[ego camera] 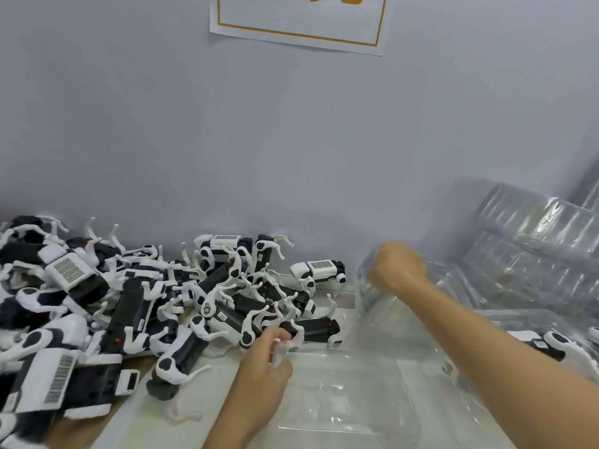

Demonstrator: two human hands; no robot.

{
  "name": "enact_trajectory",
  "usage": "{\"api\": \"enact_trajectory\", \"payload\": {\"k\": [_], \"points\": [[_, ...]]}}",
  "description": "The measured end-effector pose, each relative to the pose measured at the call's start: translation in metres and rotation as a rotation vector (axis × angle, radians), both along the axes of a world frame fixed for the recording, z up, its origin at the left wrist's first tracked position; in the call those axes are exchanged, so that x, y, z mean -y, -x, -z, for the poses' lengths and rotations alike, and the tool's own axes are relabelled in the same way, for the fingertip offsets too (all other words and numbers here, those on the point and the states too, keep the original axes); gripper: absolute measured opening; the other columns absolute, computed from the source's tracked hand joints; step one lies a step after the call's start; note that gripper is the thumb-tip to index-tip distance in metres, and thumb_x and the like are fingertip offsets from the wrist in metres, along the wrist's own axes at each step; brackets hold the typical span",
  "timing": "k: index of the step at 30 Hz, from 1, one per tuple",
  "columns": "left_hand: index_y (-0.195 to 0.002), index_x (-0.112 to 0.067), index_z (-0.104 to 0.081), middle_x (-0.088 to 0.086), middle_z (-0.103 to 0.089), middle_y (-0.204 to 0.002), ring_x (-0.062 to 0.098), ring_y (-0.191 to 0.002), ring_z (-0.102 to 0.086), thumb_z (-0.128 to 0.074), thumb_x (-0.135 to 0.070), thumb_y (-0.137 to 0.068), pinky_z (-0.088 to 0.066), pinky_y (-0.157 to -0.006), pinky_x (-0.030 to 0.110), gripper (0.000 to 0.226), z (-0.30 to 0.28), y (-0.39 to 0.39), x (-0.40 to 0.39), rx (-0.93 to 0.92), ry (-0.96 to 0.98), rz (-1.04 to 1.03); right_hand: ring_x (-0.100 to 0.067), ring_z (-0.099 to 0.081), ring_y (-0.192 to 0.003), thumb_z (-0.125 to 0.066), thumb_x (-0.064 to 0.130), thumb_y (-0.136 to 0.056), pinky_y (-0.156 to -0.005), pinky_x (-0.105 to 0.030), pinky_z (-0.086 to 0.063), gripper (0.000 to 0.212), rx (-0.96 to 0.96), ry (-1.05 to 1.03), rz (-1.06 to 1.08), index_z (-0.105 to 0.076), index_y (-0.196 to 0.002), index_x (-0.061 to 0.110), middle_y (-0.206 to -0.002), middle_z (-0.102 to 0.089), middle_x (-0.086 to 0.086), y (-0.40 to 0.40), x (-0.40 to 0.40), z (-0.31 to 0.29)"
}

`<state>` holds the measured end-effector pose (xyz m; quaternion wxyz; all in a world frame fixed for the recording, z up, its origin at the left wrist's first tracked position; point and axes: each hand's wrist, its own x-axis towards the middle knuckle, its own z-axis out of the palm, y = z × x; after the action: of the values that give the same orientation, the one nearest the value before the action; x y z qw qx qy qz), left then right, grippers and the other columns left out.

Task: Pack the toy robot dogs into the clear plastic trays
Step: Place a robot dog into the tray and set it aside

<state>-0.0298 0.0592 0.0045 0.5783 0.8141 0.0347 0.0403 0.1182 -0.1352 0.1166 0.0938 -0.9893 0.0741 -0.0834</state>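
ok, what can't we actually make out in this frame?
- Head view, wall sign: top cut off by the frame edge.
- Right hand: motion-blurred on a clear tray; grip unclear.
- Tray stack: blurred, count unreadable.
- Dog pile: lower dogs hidden under the upper ones.

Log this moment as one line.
left hand: pinches flat clear tray | right hand: grips another tray | dog pile: waiting

A pale table point(223, 367) carries a tangled heap of black-and-white toy robot dogs point(136, 306) on its left side (some upside down). Clear plastic trays point(343, 393) lie on its right, with more stacked point(534, 251) against the wall.
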Motion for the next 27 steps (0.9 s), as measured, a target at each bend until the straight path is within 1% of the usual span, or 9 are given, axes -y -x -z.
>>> {"api": "enact_trajectory", "payload": {"k": [5, 8, 11, 14, 16, 19, 23, 25, 27], "points": [[-0.104, -0.036, -0.053, -0.007, -0.055, -0.11, 0.01, -0.091, -0.056, -0.051, -0.004, -0.092, -0.04, -0.063, 0.01, 0.034, 0.0, -0.001, 0.0, 0.006, -0.021, 0.009, -0.028, -0.053, -0.083, -0.061, 0.01, -0.083, -0.068, -0.029, -0.044, 0.008, -0.072, 0.095, -0.036, -0.061, -0.09, 0.015, -0.089, -0.06, -0.004, -0.006, -0.006, 0.005], [-0.105, -0.035, -0.053, -0.008, -0.054, -0.111, 0.006, -0.094, -0.055, -0.052, -0.003, -0.091, -0.039, -0.065, 0.007, 0.035, -0.001, -0.001, -0.001, 0.007, -0.03, 0.01, -0.029, -0.051, -0.084, -0.055, 0.004, -0.082, -0.071, -0.032, -0.045, 0.009, -0.042, 0.109, -0.047, -0.052, -0.079, 0.013, -0.083, -0.055, -0.005, -0.013, -0.013, 0.01], [-0.105, -0.034, -0.053, -0.009, -0.054, -0.11, 0.005, -0.096, -0.053, -0.051, -0.003, -0.091, -0.038, -0.066, 0.004, 0.034, -0.002, -0.002, -0.002, 0.01, -0.028, 0.016, -0.028, -0.055, -0.082, -0.055, 0.007, -0.081, -0.067, -0.03, -0.045, 0.015, -0.109, 0.114, -0.065, -0.047, -0.07, 0.013, -0.074, -0.05, -0.002, -0.019, -0.015, 0.014], [-0.104, -0.036, -0.053, -0.01, -0.054, -0.112, 0.005, -0.097, -0.054, -0.051, -0.005, -0.09, -0.037, -0.067, 0.009, 0.034, -0.001, -0.003, -0.002, 0.013, -0.026, 0.01, -0.024, -0.056, -0.074, -0.055, 0.013, -0.081, -0.061, -0.026, -0.044, 0.01, -0.188, 0.118, -0.094, -0.052, -0.071, 0.013, -0.074, -0.055, -0.003, -0.023, -0.003, 0.008], [-0.104, -0.037, -0.053, -0.01, -0.054, -0.112, 0.006, -0.095, -0.055, -0.051, -0.006, -0.091, -0.037, -0.064, 0.009, 0.034, 0.001, -0.003, -0.002, 0.01, -0.02, 0.003, -0.025, -0.058, -0.083, -0.051, 0.019, -0.088, -0.071, -0.027, -0.05, 0.013, -0.293, 0.146, -0.125, -0.06, -0.082, 0.012, -0.087, -0.063, -0.005, -0.024, 0.005, 0.01], [-0.105, -0.036, -0.053, -0.008, -0.054, -0.111, 0.008, -0.091, -0.056, -0.051, -0.005, -0.09, -0.041, -0.062, 0.006, 0.034, 0.002, -0.003, 0.0, 0.013, -0.006, 0.001, -0.027, -0.056, -0.114, -0.035, 0.033, -0.102, -0.098, -0.034, -0.046, 0.04, -0.41, 0.164, -0.176, -0.062, -0.121, 0.011, -0.126, -0.059, -0.016, -0.019, 0.01, 0.03], [-0.104, -0.036, -0.054, -0.01, -0.055, -0.112, 0.002, -0.099, -0.054, -0.051, -0.005, -0.091, -0.038, -0.07, 0.015, 0.034, 0.001, -0.003, -0.001, 0.016, 0.001, -0.006, -0.036, -0.038, -0.137, -0.019, 0.059, -0.101, -0.113, -0.044, -0.034, 0.072, -0.385, 0.15, -0.076, -0.058, -0.133, 0.008, -0.146, -0.046, -0.018, -0.02, 0.011, 0.045], [-0.104, -0.036, -0.054, -0.011, -0.055, -0.111, 0.0, -0.099, -0.053, -0.051, -0.005, -0.091, -0.039, -0.067, 0.01, 0.033, 0.001, -0.003, -0.002, 0.018, 0.009, -0.018, -0.038, -0.035, -0.137, -0.016, 0.06, -0.098, -0.113, -0.048, -0.029, 0.073, -0.288, 0.186, 0.006, -0.055, -0.137, 0.012, -0.146, -0.044, -0.02, -0.021, 0.011, 0.041], [-0.104, -0.034, -0.055, -0.011, -0.055, -0.11, -0.002, -0.097, -0.053, -0.051, -0.005, -0.092, -0.039, -0.063, 0.003, 0.032, 0.0, -0.003, -0.003, 0.022, 0.015, -0.024, -0.035, -0.045, -0.126, -0.028, 0.052, -0.097, -0.103, -0.044, -0.032, 0.058, -0.055, 0.307, 0.033, -0.059, -0.128, 0.013, -0.134, -0.05, -0.017, -0.021, 0.005, 0.029]]}}
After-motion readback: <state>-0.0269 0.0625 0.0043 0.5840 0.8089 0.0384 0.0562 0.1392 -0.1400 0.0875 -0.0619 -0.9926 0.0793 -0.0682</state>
